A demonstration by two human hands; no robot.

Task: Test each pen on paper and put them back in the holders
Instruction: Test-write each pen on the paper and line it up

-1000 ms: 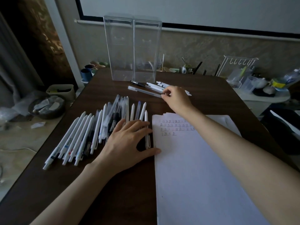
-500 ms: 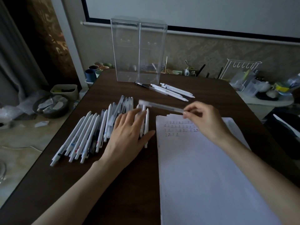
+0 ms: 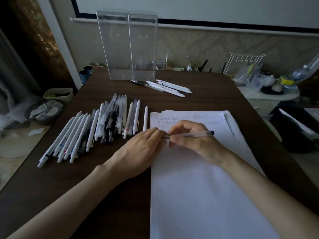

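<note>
My right hand (image 3: 189,138) grips a clear pen (image 3: 195,134) that lies level just above the top of the white paper stack (image 3: 198,195); its dark end points right. My left hand (image 3: 143,149) meets it from the left, fingertips pinching the pen's left end. Handwritten test marks (image 3: 165,121) line the paper's top edge. A large pile of mostly white pens (image 3: 96,128) lies left of the paper. Two tall clear holders (image 3: 127,49) stand side by side at the table's far edge, with several pens (image 3: 165,87) lying in front of them.
The dark wooden table (image 3: 103,195) drops off at the left to a floor with a bowl (image 3: 44,112) and a bin (image 3: 58,94). Cups (image 3: 86,73) sit behind the far left corner. A white wire rack (image 3: 245,64) and cluttered containers stand at the right.
My right hand picked up the clear pen near the holders and carried it back over the paper. My left hand left the pen pile and took hold of the pen's left end.
</note>
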